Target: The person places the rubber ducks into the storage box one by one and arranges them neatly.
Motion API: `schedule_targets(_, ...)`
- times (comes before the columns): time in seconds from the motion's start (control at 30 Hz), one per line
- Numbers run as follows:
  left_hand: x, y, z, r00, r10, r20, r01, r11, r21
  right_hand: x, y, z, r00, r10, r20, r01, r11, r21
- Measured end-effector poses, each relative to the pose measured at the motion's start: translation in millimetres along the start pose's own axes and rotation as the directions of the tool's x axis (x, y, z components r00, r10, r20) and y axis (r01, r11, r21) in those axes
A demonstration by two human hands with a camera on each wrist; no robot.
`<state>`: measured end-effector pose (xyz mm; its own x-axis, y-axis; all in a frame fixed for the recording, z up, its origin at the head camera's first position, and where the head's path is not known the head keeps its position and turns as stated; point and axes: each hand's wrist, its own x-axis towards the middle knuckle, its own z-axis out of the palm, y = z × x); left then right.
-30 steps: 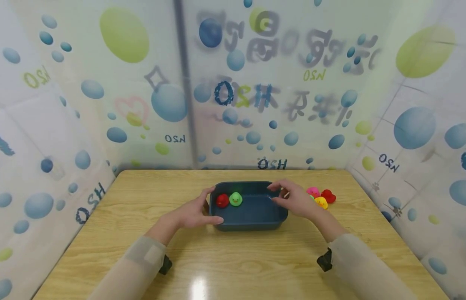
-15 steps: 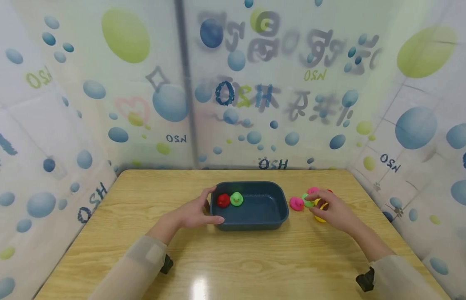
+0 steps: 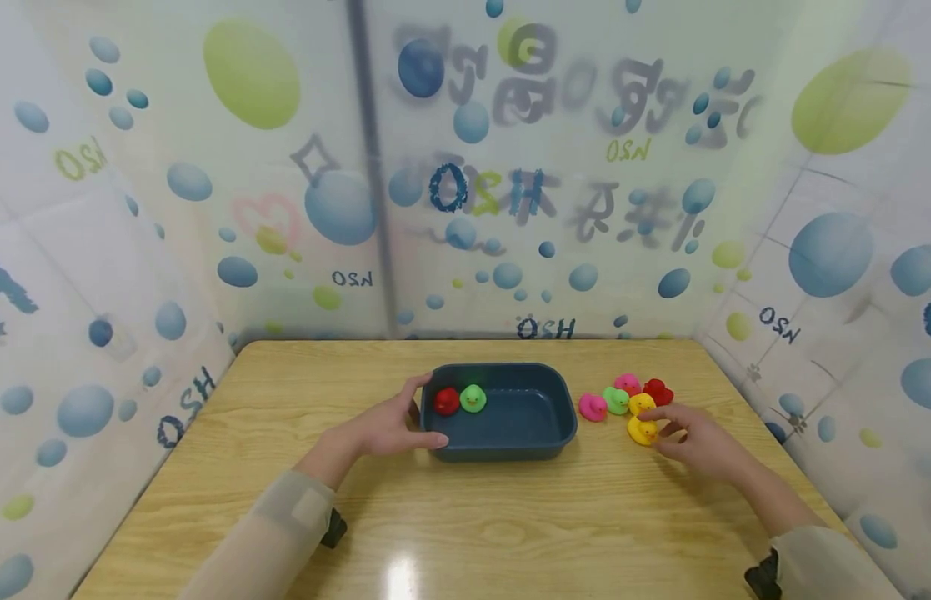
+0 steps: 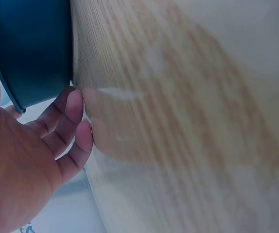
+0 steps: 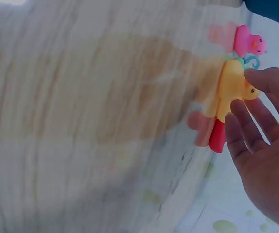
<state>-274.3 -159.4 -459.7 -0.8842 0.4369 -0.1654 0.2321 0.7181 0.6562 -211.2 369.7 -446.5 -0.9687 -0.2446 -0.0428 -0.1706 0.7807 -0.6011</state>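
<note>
A dark blue rectangular box (image 3: 521, 417) stands on the table, a red rubber duck (image 3: 446, 402) and a green rubber duck (image 3: 473, 398) side by side in its left part. My left hand (image 3: 382, 423) holds the box's left end, thumb over the front rim and index finger at the back corner. To the right, my right hand (image 3: 698, 440) is around the head side of the front yellow rubber duck (image 3: 642, 431), thumb and fingers spread on either side. In the right wrist view, the thumb overlaps that yellow duck (image 5: 232, 85); firm contact is unclear.
Beside that duck lie another yellow duck (image 3: 643, 405), a green duck (image 3: 616, 400), a red duck (image 3: 658, 392) and two pink ducks, the nearer pink one (image 3: 593, 407) close to the box. Patterned curtains (image 3: 465, 250) enclose the wooden table (image 3: 480, 525) at the back and sides.
My right hand has left the box's right end and moved right to the front yellow duck, uncovering the pink and green ducks. My left hand has stayed at the box.
</note>
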Motion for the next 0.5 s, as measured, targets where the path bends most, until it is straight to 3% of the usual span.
schedule_targets(0.5,-1.1,1.1,0.6,1.000,0.001,-0.003,-0.001,1.000,-0.004,2,0,12,0.996,0.093,-0.016,-0.094,0.995,-0.041)
